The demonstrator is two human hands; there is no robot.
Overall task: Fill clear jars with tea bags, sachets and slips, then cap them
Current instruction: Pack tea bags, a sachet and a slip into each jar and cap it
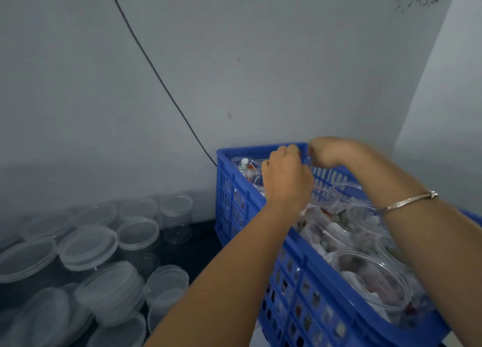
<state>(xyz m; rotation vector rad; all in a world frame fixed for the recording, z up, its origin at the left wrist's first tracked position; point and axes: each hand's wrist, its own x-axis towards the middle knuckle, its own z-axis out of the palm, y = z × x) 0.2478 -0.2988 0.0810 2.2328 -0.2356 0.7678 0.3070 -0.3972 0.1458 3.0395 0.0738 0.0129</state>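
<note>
At the far rim of the blue crate (236,187), we are seeing both hands working close together. The left hand (287,179) is reaching across the crate, its back towards us and its fingers curling right at the rim; we cannot tell whether it is gripping the rim or something behind it. The right hand (330,152), with a bracelet (407,200) showing on its wrist, is bending down just beside it, fingers curled, and whatever they are closing on is hidden from us. Inside the crate, clear jars (373,276) stuffed with sachets and tea bags are sitting packed side by side. Down to the left, capped empty jars (88,245) are crowding together on the dark floor (198,245), near the crate. A black cable (156,73) is running down the wall (287,60) behind it.
</note>
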